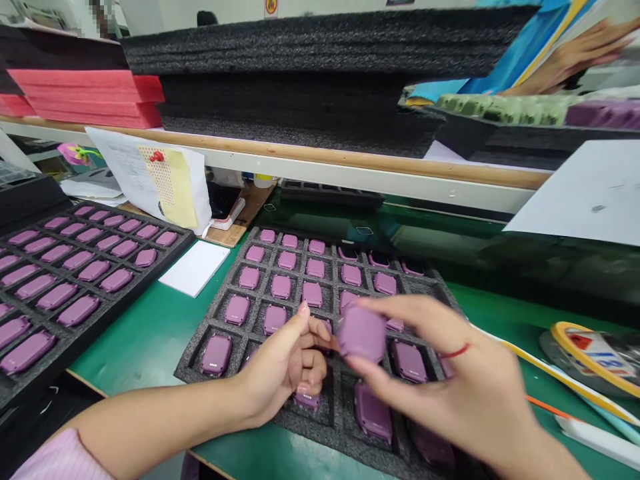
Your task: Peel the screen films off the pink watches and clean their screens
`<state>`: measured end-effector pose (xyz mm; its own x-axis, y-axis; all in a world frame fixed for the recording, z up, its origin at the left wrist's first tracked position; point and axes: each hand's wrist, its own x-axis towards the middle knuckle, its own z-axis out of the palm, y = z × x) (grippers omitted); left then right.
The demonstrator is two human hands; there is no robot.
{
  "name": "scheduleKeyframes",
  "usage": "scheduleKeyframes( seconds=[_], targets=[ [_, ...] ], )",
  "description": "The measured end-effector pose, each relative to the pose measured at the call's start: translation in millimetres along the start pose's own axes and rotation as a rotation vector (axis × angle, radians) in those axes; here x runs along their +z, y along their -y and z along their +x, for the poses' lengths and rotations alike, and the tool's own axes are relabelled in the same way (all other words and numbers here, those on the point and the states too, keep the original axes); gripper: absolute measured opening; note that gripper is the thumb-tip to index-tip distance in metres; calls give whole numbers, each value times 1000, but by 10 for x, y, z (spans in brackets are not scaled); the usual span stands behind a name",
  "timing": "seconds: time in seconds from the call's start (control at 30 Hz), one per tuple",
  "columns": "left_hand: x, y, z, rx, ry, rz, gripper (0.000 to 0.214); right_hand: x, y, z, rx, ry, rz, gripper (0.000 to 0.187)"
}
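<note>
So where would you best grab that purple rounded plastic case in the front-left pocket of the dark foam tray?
Probably from straight above, pinching its two long edges. The purple rounded plastic case lies flat in its pocket of the dark grey foam tray, walls close around it, so only its top is open to fingertips.

A small purple casing (361,333), a matte rounded rectangle blurred by motion, sits tilted with its broad face up, pinched in the grip of the right hand (450,380), the left hand (285,367) just beside its left edge, above the dark foam tray (197,365).
</note>
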<state>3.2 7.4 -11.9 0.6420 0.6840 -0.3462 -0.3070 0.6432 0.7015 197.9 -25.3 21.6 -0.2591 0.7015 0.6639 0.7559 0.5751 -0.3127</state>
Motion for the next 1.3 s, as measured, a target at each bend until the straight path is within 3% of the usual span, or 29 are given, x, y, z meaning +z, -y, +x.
scheduleKeyframes(
  seconds=[0.07, 0.13, 0.23, 0.3, 0.43, 0.6, 0.73, 0.83, 0.93, 1.13, 1.3],
  targets=[
    [-15, 32, 5, -25, 1, 92, 47, -163, -261, 36, 120, -124, -130, 32],
    [-21, 71, 5, -45, 9, 221, 45, -288, -613, 13, 257, -162, -231, 31],
    [-23, 139, 4, -21, 34, 386, 51, -355, -1159, -161, 406, -88, -268, 35],
    [-25, 178, 3, 11, 47, 456, 56, -342, -1436, -323, 463, 34, -233, 43],
    [-40, 232, 5, 47, 76, 546, 56, -322, -1722, -490, 504, 231, -191, 41],
    [-89, 294, 17, 60, 98, 620, 60, -302, -1942, -143, 610, 346, -284, 31],
    [-143, 343, 54, 72, 138, 660, 64, -159, -2159, 295, 681, 630, -317, 25],
    [-170, 365, 94, 62, 153, 640, 68, -46, -2253, 540, 742, 817, -353, 28],
    [-170, 364, 121, 59, 161, 643, 69, 28, -2244, 724, 770, 922, -427, 31],
    [-119, 319, 111, 39, 156, 714, 79, 182, -2012, 1018, 649, 988, -482, 31],
    [-86, 294, 81, 21, 154, 727, 81, 359, -1828, 1067, 587, 1055, -475, 32]
  ],
)
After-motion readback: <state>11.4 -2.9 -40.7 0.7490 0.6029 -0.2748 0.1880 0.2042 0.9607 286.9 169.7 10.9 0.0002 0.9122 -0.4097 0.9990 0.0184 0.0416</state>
